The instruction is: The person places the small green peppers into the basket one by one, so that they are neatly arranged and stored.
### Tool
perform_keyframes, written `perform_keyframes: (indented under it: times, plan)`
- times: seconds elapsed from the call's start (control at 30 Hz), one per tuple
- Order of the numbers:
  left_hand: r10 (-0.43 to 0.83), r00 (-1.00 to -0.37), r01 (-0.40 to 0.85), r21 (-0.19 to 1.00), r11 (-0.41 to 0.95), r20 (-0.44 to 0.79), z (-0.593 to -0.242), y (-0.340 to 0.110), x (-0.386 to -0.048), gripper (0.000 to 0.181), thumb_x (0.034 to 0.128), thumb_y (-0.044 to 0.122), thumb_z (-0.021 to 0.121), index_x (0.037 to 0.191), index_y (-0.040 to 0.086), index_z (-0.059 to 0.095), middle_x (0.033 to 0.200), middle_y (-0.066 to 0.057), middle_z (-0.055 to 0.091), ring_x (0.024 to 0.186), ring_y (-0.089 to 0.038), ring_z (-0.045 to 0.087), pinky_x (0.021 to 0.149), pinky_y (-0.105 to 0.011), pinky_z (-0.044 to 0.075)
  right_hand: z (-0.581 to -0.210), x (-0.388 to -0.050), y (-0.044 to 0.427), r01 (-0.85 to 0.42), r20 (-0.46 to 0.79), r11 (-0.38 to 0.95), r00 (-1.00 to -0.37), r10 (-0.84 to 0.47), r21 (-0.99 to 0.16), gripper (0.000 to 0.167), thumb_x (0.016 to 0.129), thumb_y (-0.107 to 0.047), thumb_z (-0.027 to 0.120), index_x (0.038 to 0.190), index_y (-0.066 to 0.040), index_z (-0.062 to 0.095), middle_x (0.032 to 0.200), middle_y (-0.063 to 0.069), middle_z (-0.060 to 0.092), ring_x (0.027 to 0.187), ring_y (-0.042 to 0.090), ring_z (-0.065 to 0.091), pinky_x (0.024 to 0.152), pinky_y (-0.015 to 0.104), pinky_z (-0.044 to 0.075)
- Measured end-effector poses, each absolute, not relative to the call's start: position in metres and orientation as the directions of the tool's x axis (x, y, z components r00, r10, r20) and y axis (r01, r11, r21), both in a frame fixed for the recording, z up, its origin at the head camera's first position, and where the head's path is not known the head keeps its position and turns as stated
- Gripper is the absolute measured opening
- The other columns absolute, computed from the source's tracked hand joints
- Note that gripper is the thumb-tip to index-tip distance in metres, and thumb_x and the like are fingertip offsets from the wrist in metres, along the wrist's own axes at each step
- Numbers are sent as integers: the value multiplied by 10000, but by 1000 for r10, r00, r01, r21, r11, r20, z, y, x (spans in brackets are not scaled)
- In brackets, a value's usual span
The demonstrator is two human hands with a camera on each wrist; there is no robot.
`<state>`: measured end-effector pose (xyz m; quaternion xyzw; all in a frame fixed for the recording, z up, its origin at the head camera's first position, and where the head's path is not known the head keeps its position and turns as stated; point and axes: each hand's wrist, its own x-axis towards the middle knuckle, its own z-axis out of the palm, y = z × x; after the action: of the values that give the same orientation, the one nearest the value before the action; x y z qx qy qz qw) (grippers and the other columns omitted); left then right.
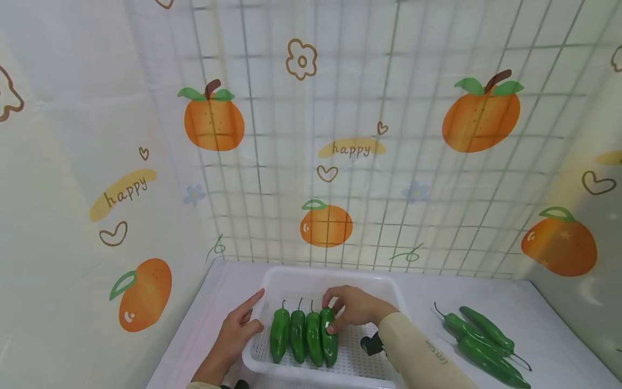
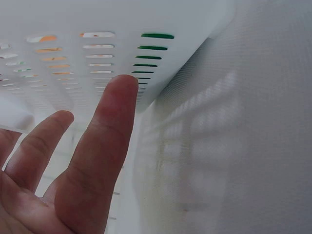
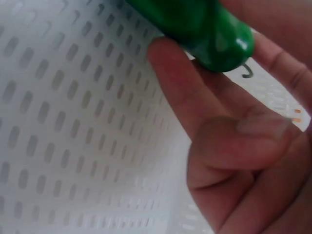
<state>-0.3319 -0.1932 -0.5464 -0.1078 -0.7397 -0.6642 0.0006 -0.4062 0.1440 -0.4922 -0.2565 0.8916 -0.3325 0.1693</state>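
Observation:
A white perforated plastic basket [image 1: 374, 367] stands on the table, with several green chili peppers side by side in it, stems toward the back. My right hand [image 1: 359, 306] reaches over its right side and holds the rightmost green chili pepper [image 1: 330, 351] in that row between thumb and fingers. Up close in the right wrist view, the glossy pepper [image 3: 195, 29] lies among the fingers, its blunt end and curled stem showing. My left hand [image 1: 233, 335] is at the basket's left side, fingers extended; in the left wrist view they reach along the slotted wall [image 2: 185, 14].
Three more green chili peppers [image 1: 486, 340] lie together on the table [image 1: 423, 292] to the right of the basket. Behind and to both sides hangs a pale curtain [image 1: 272, 178] printed with oranges, and a wire grid shows through it.

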Motion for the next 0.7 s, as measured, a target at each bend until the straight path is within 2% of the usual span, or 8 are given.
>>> perform_keyframes:
  times: [0.17,0.4,0.7]
  plan:
    - [153,-978,159,981,107,142,-545,-193,-331,798,870,35,620,1622,239,451,1504,-180,574,1267,-377,647,890,-377,613,-490,-404,144,-325,-156,648,-806,-571,-689,480,708,-202,987,1093,-183,699,1033,79,745,928,277,683,717,490,595]
    - [154,-978,159,982,99,143,-545,-193,-331,795,878,20,614,1624,242,449,1497,-184,578,1251,-386,654,869,-372,618,-487,-403,144,-319,-171,669,-811,-559,-671,474,712,-192,984,1103,-174,718,1080,94,728,995,304,675,737,479,591]
    - [146,-981,146,984,100,131,-545,-192,-331,800,866,37,632,1613,270,466,1485,-176,592,1245,-375,659,882,-368,612,-486,-400,143,-294,-186,662,-811,-554,-690,461,725,-155,971,1108,-156,715,1088,116,727,908,268,679,687,465,601]
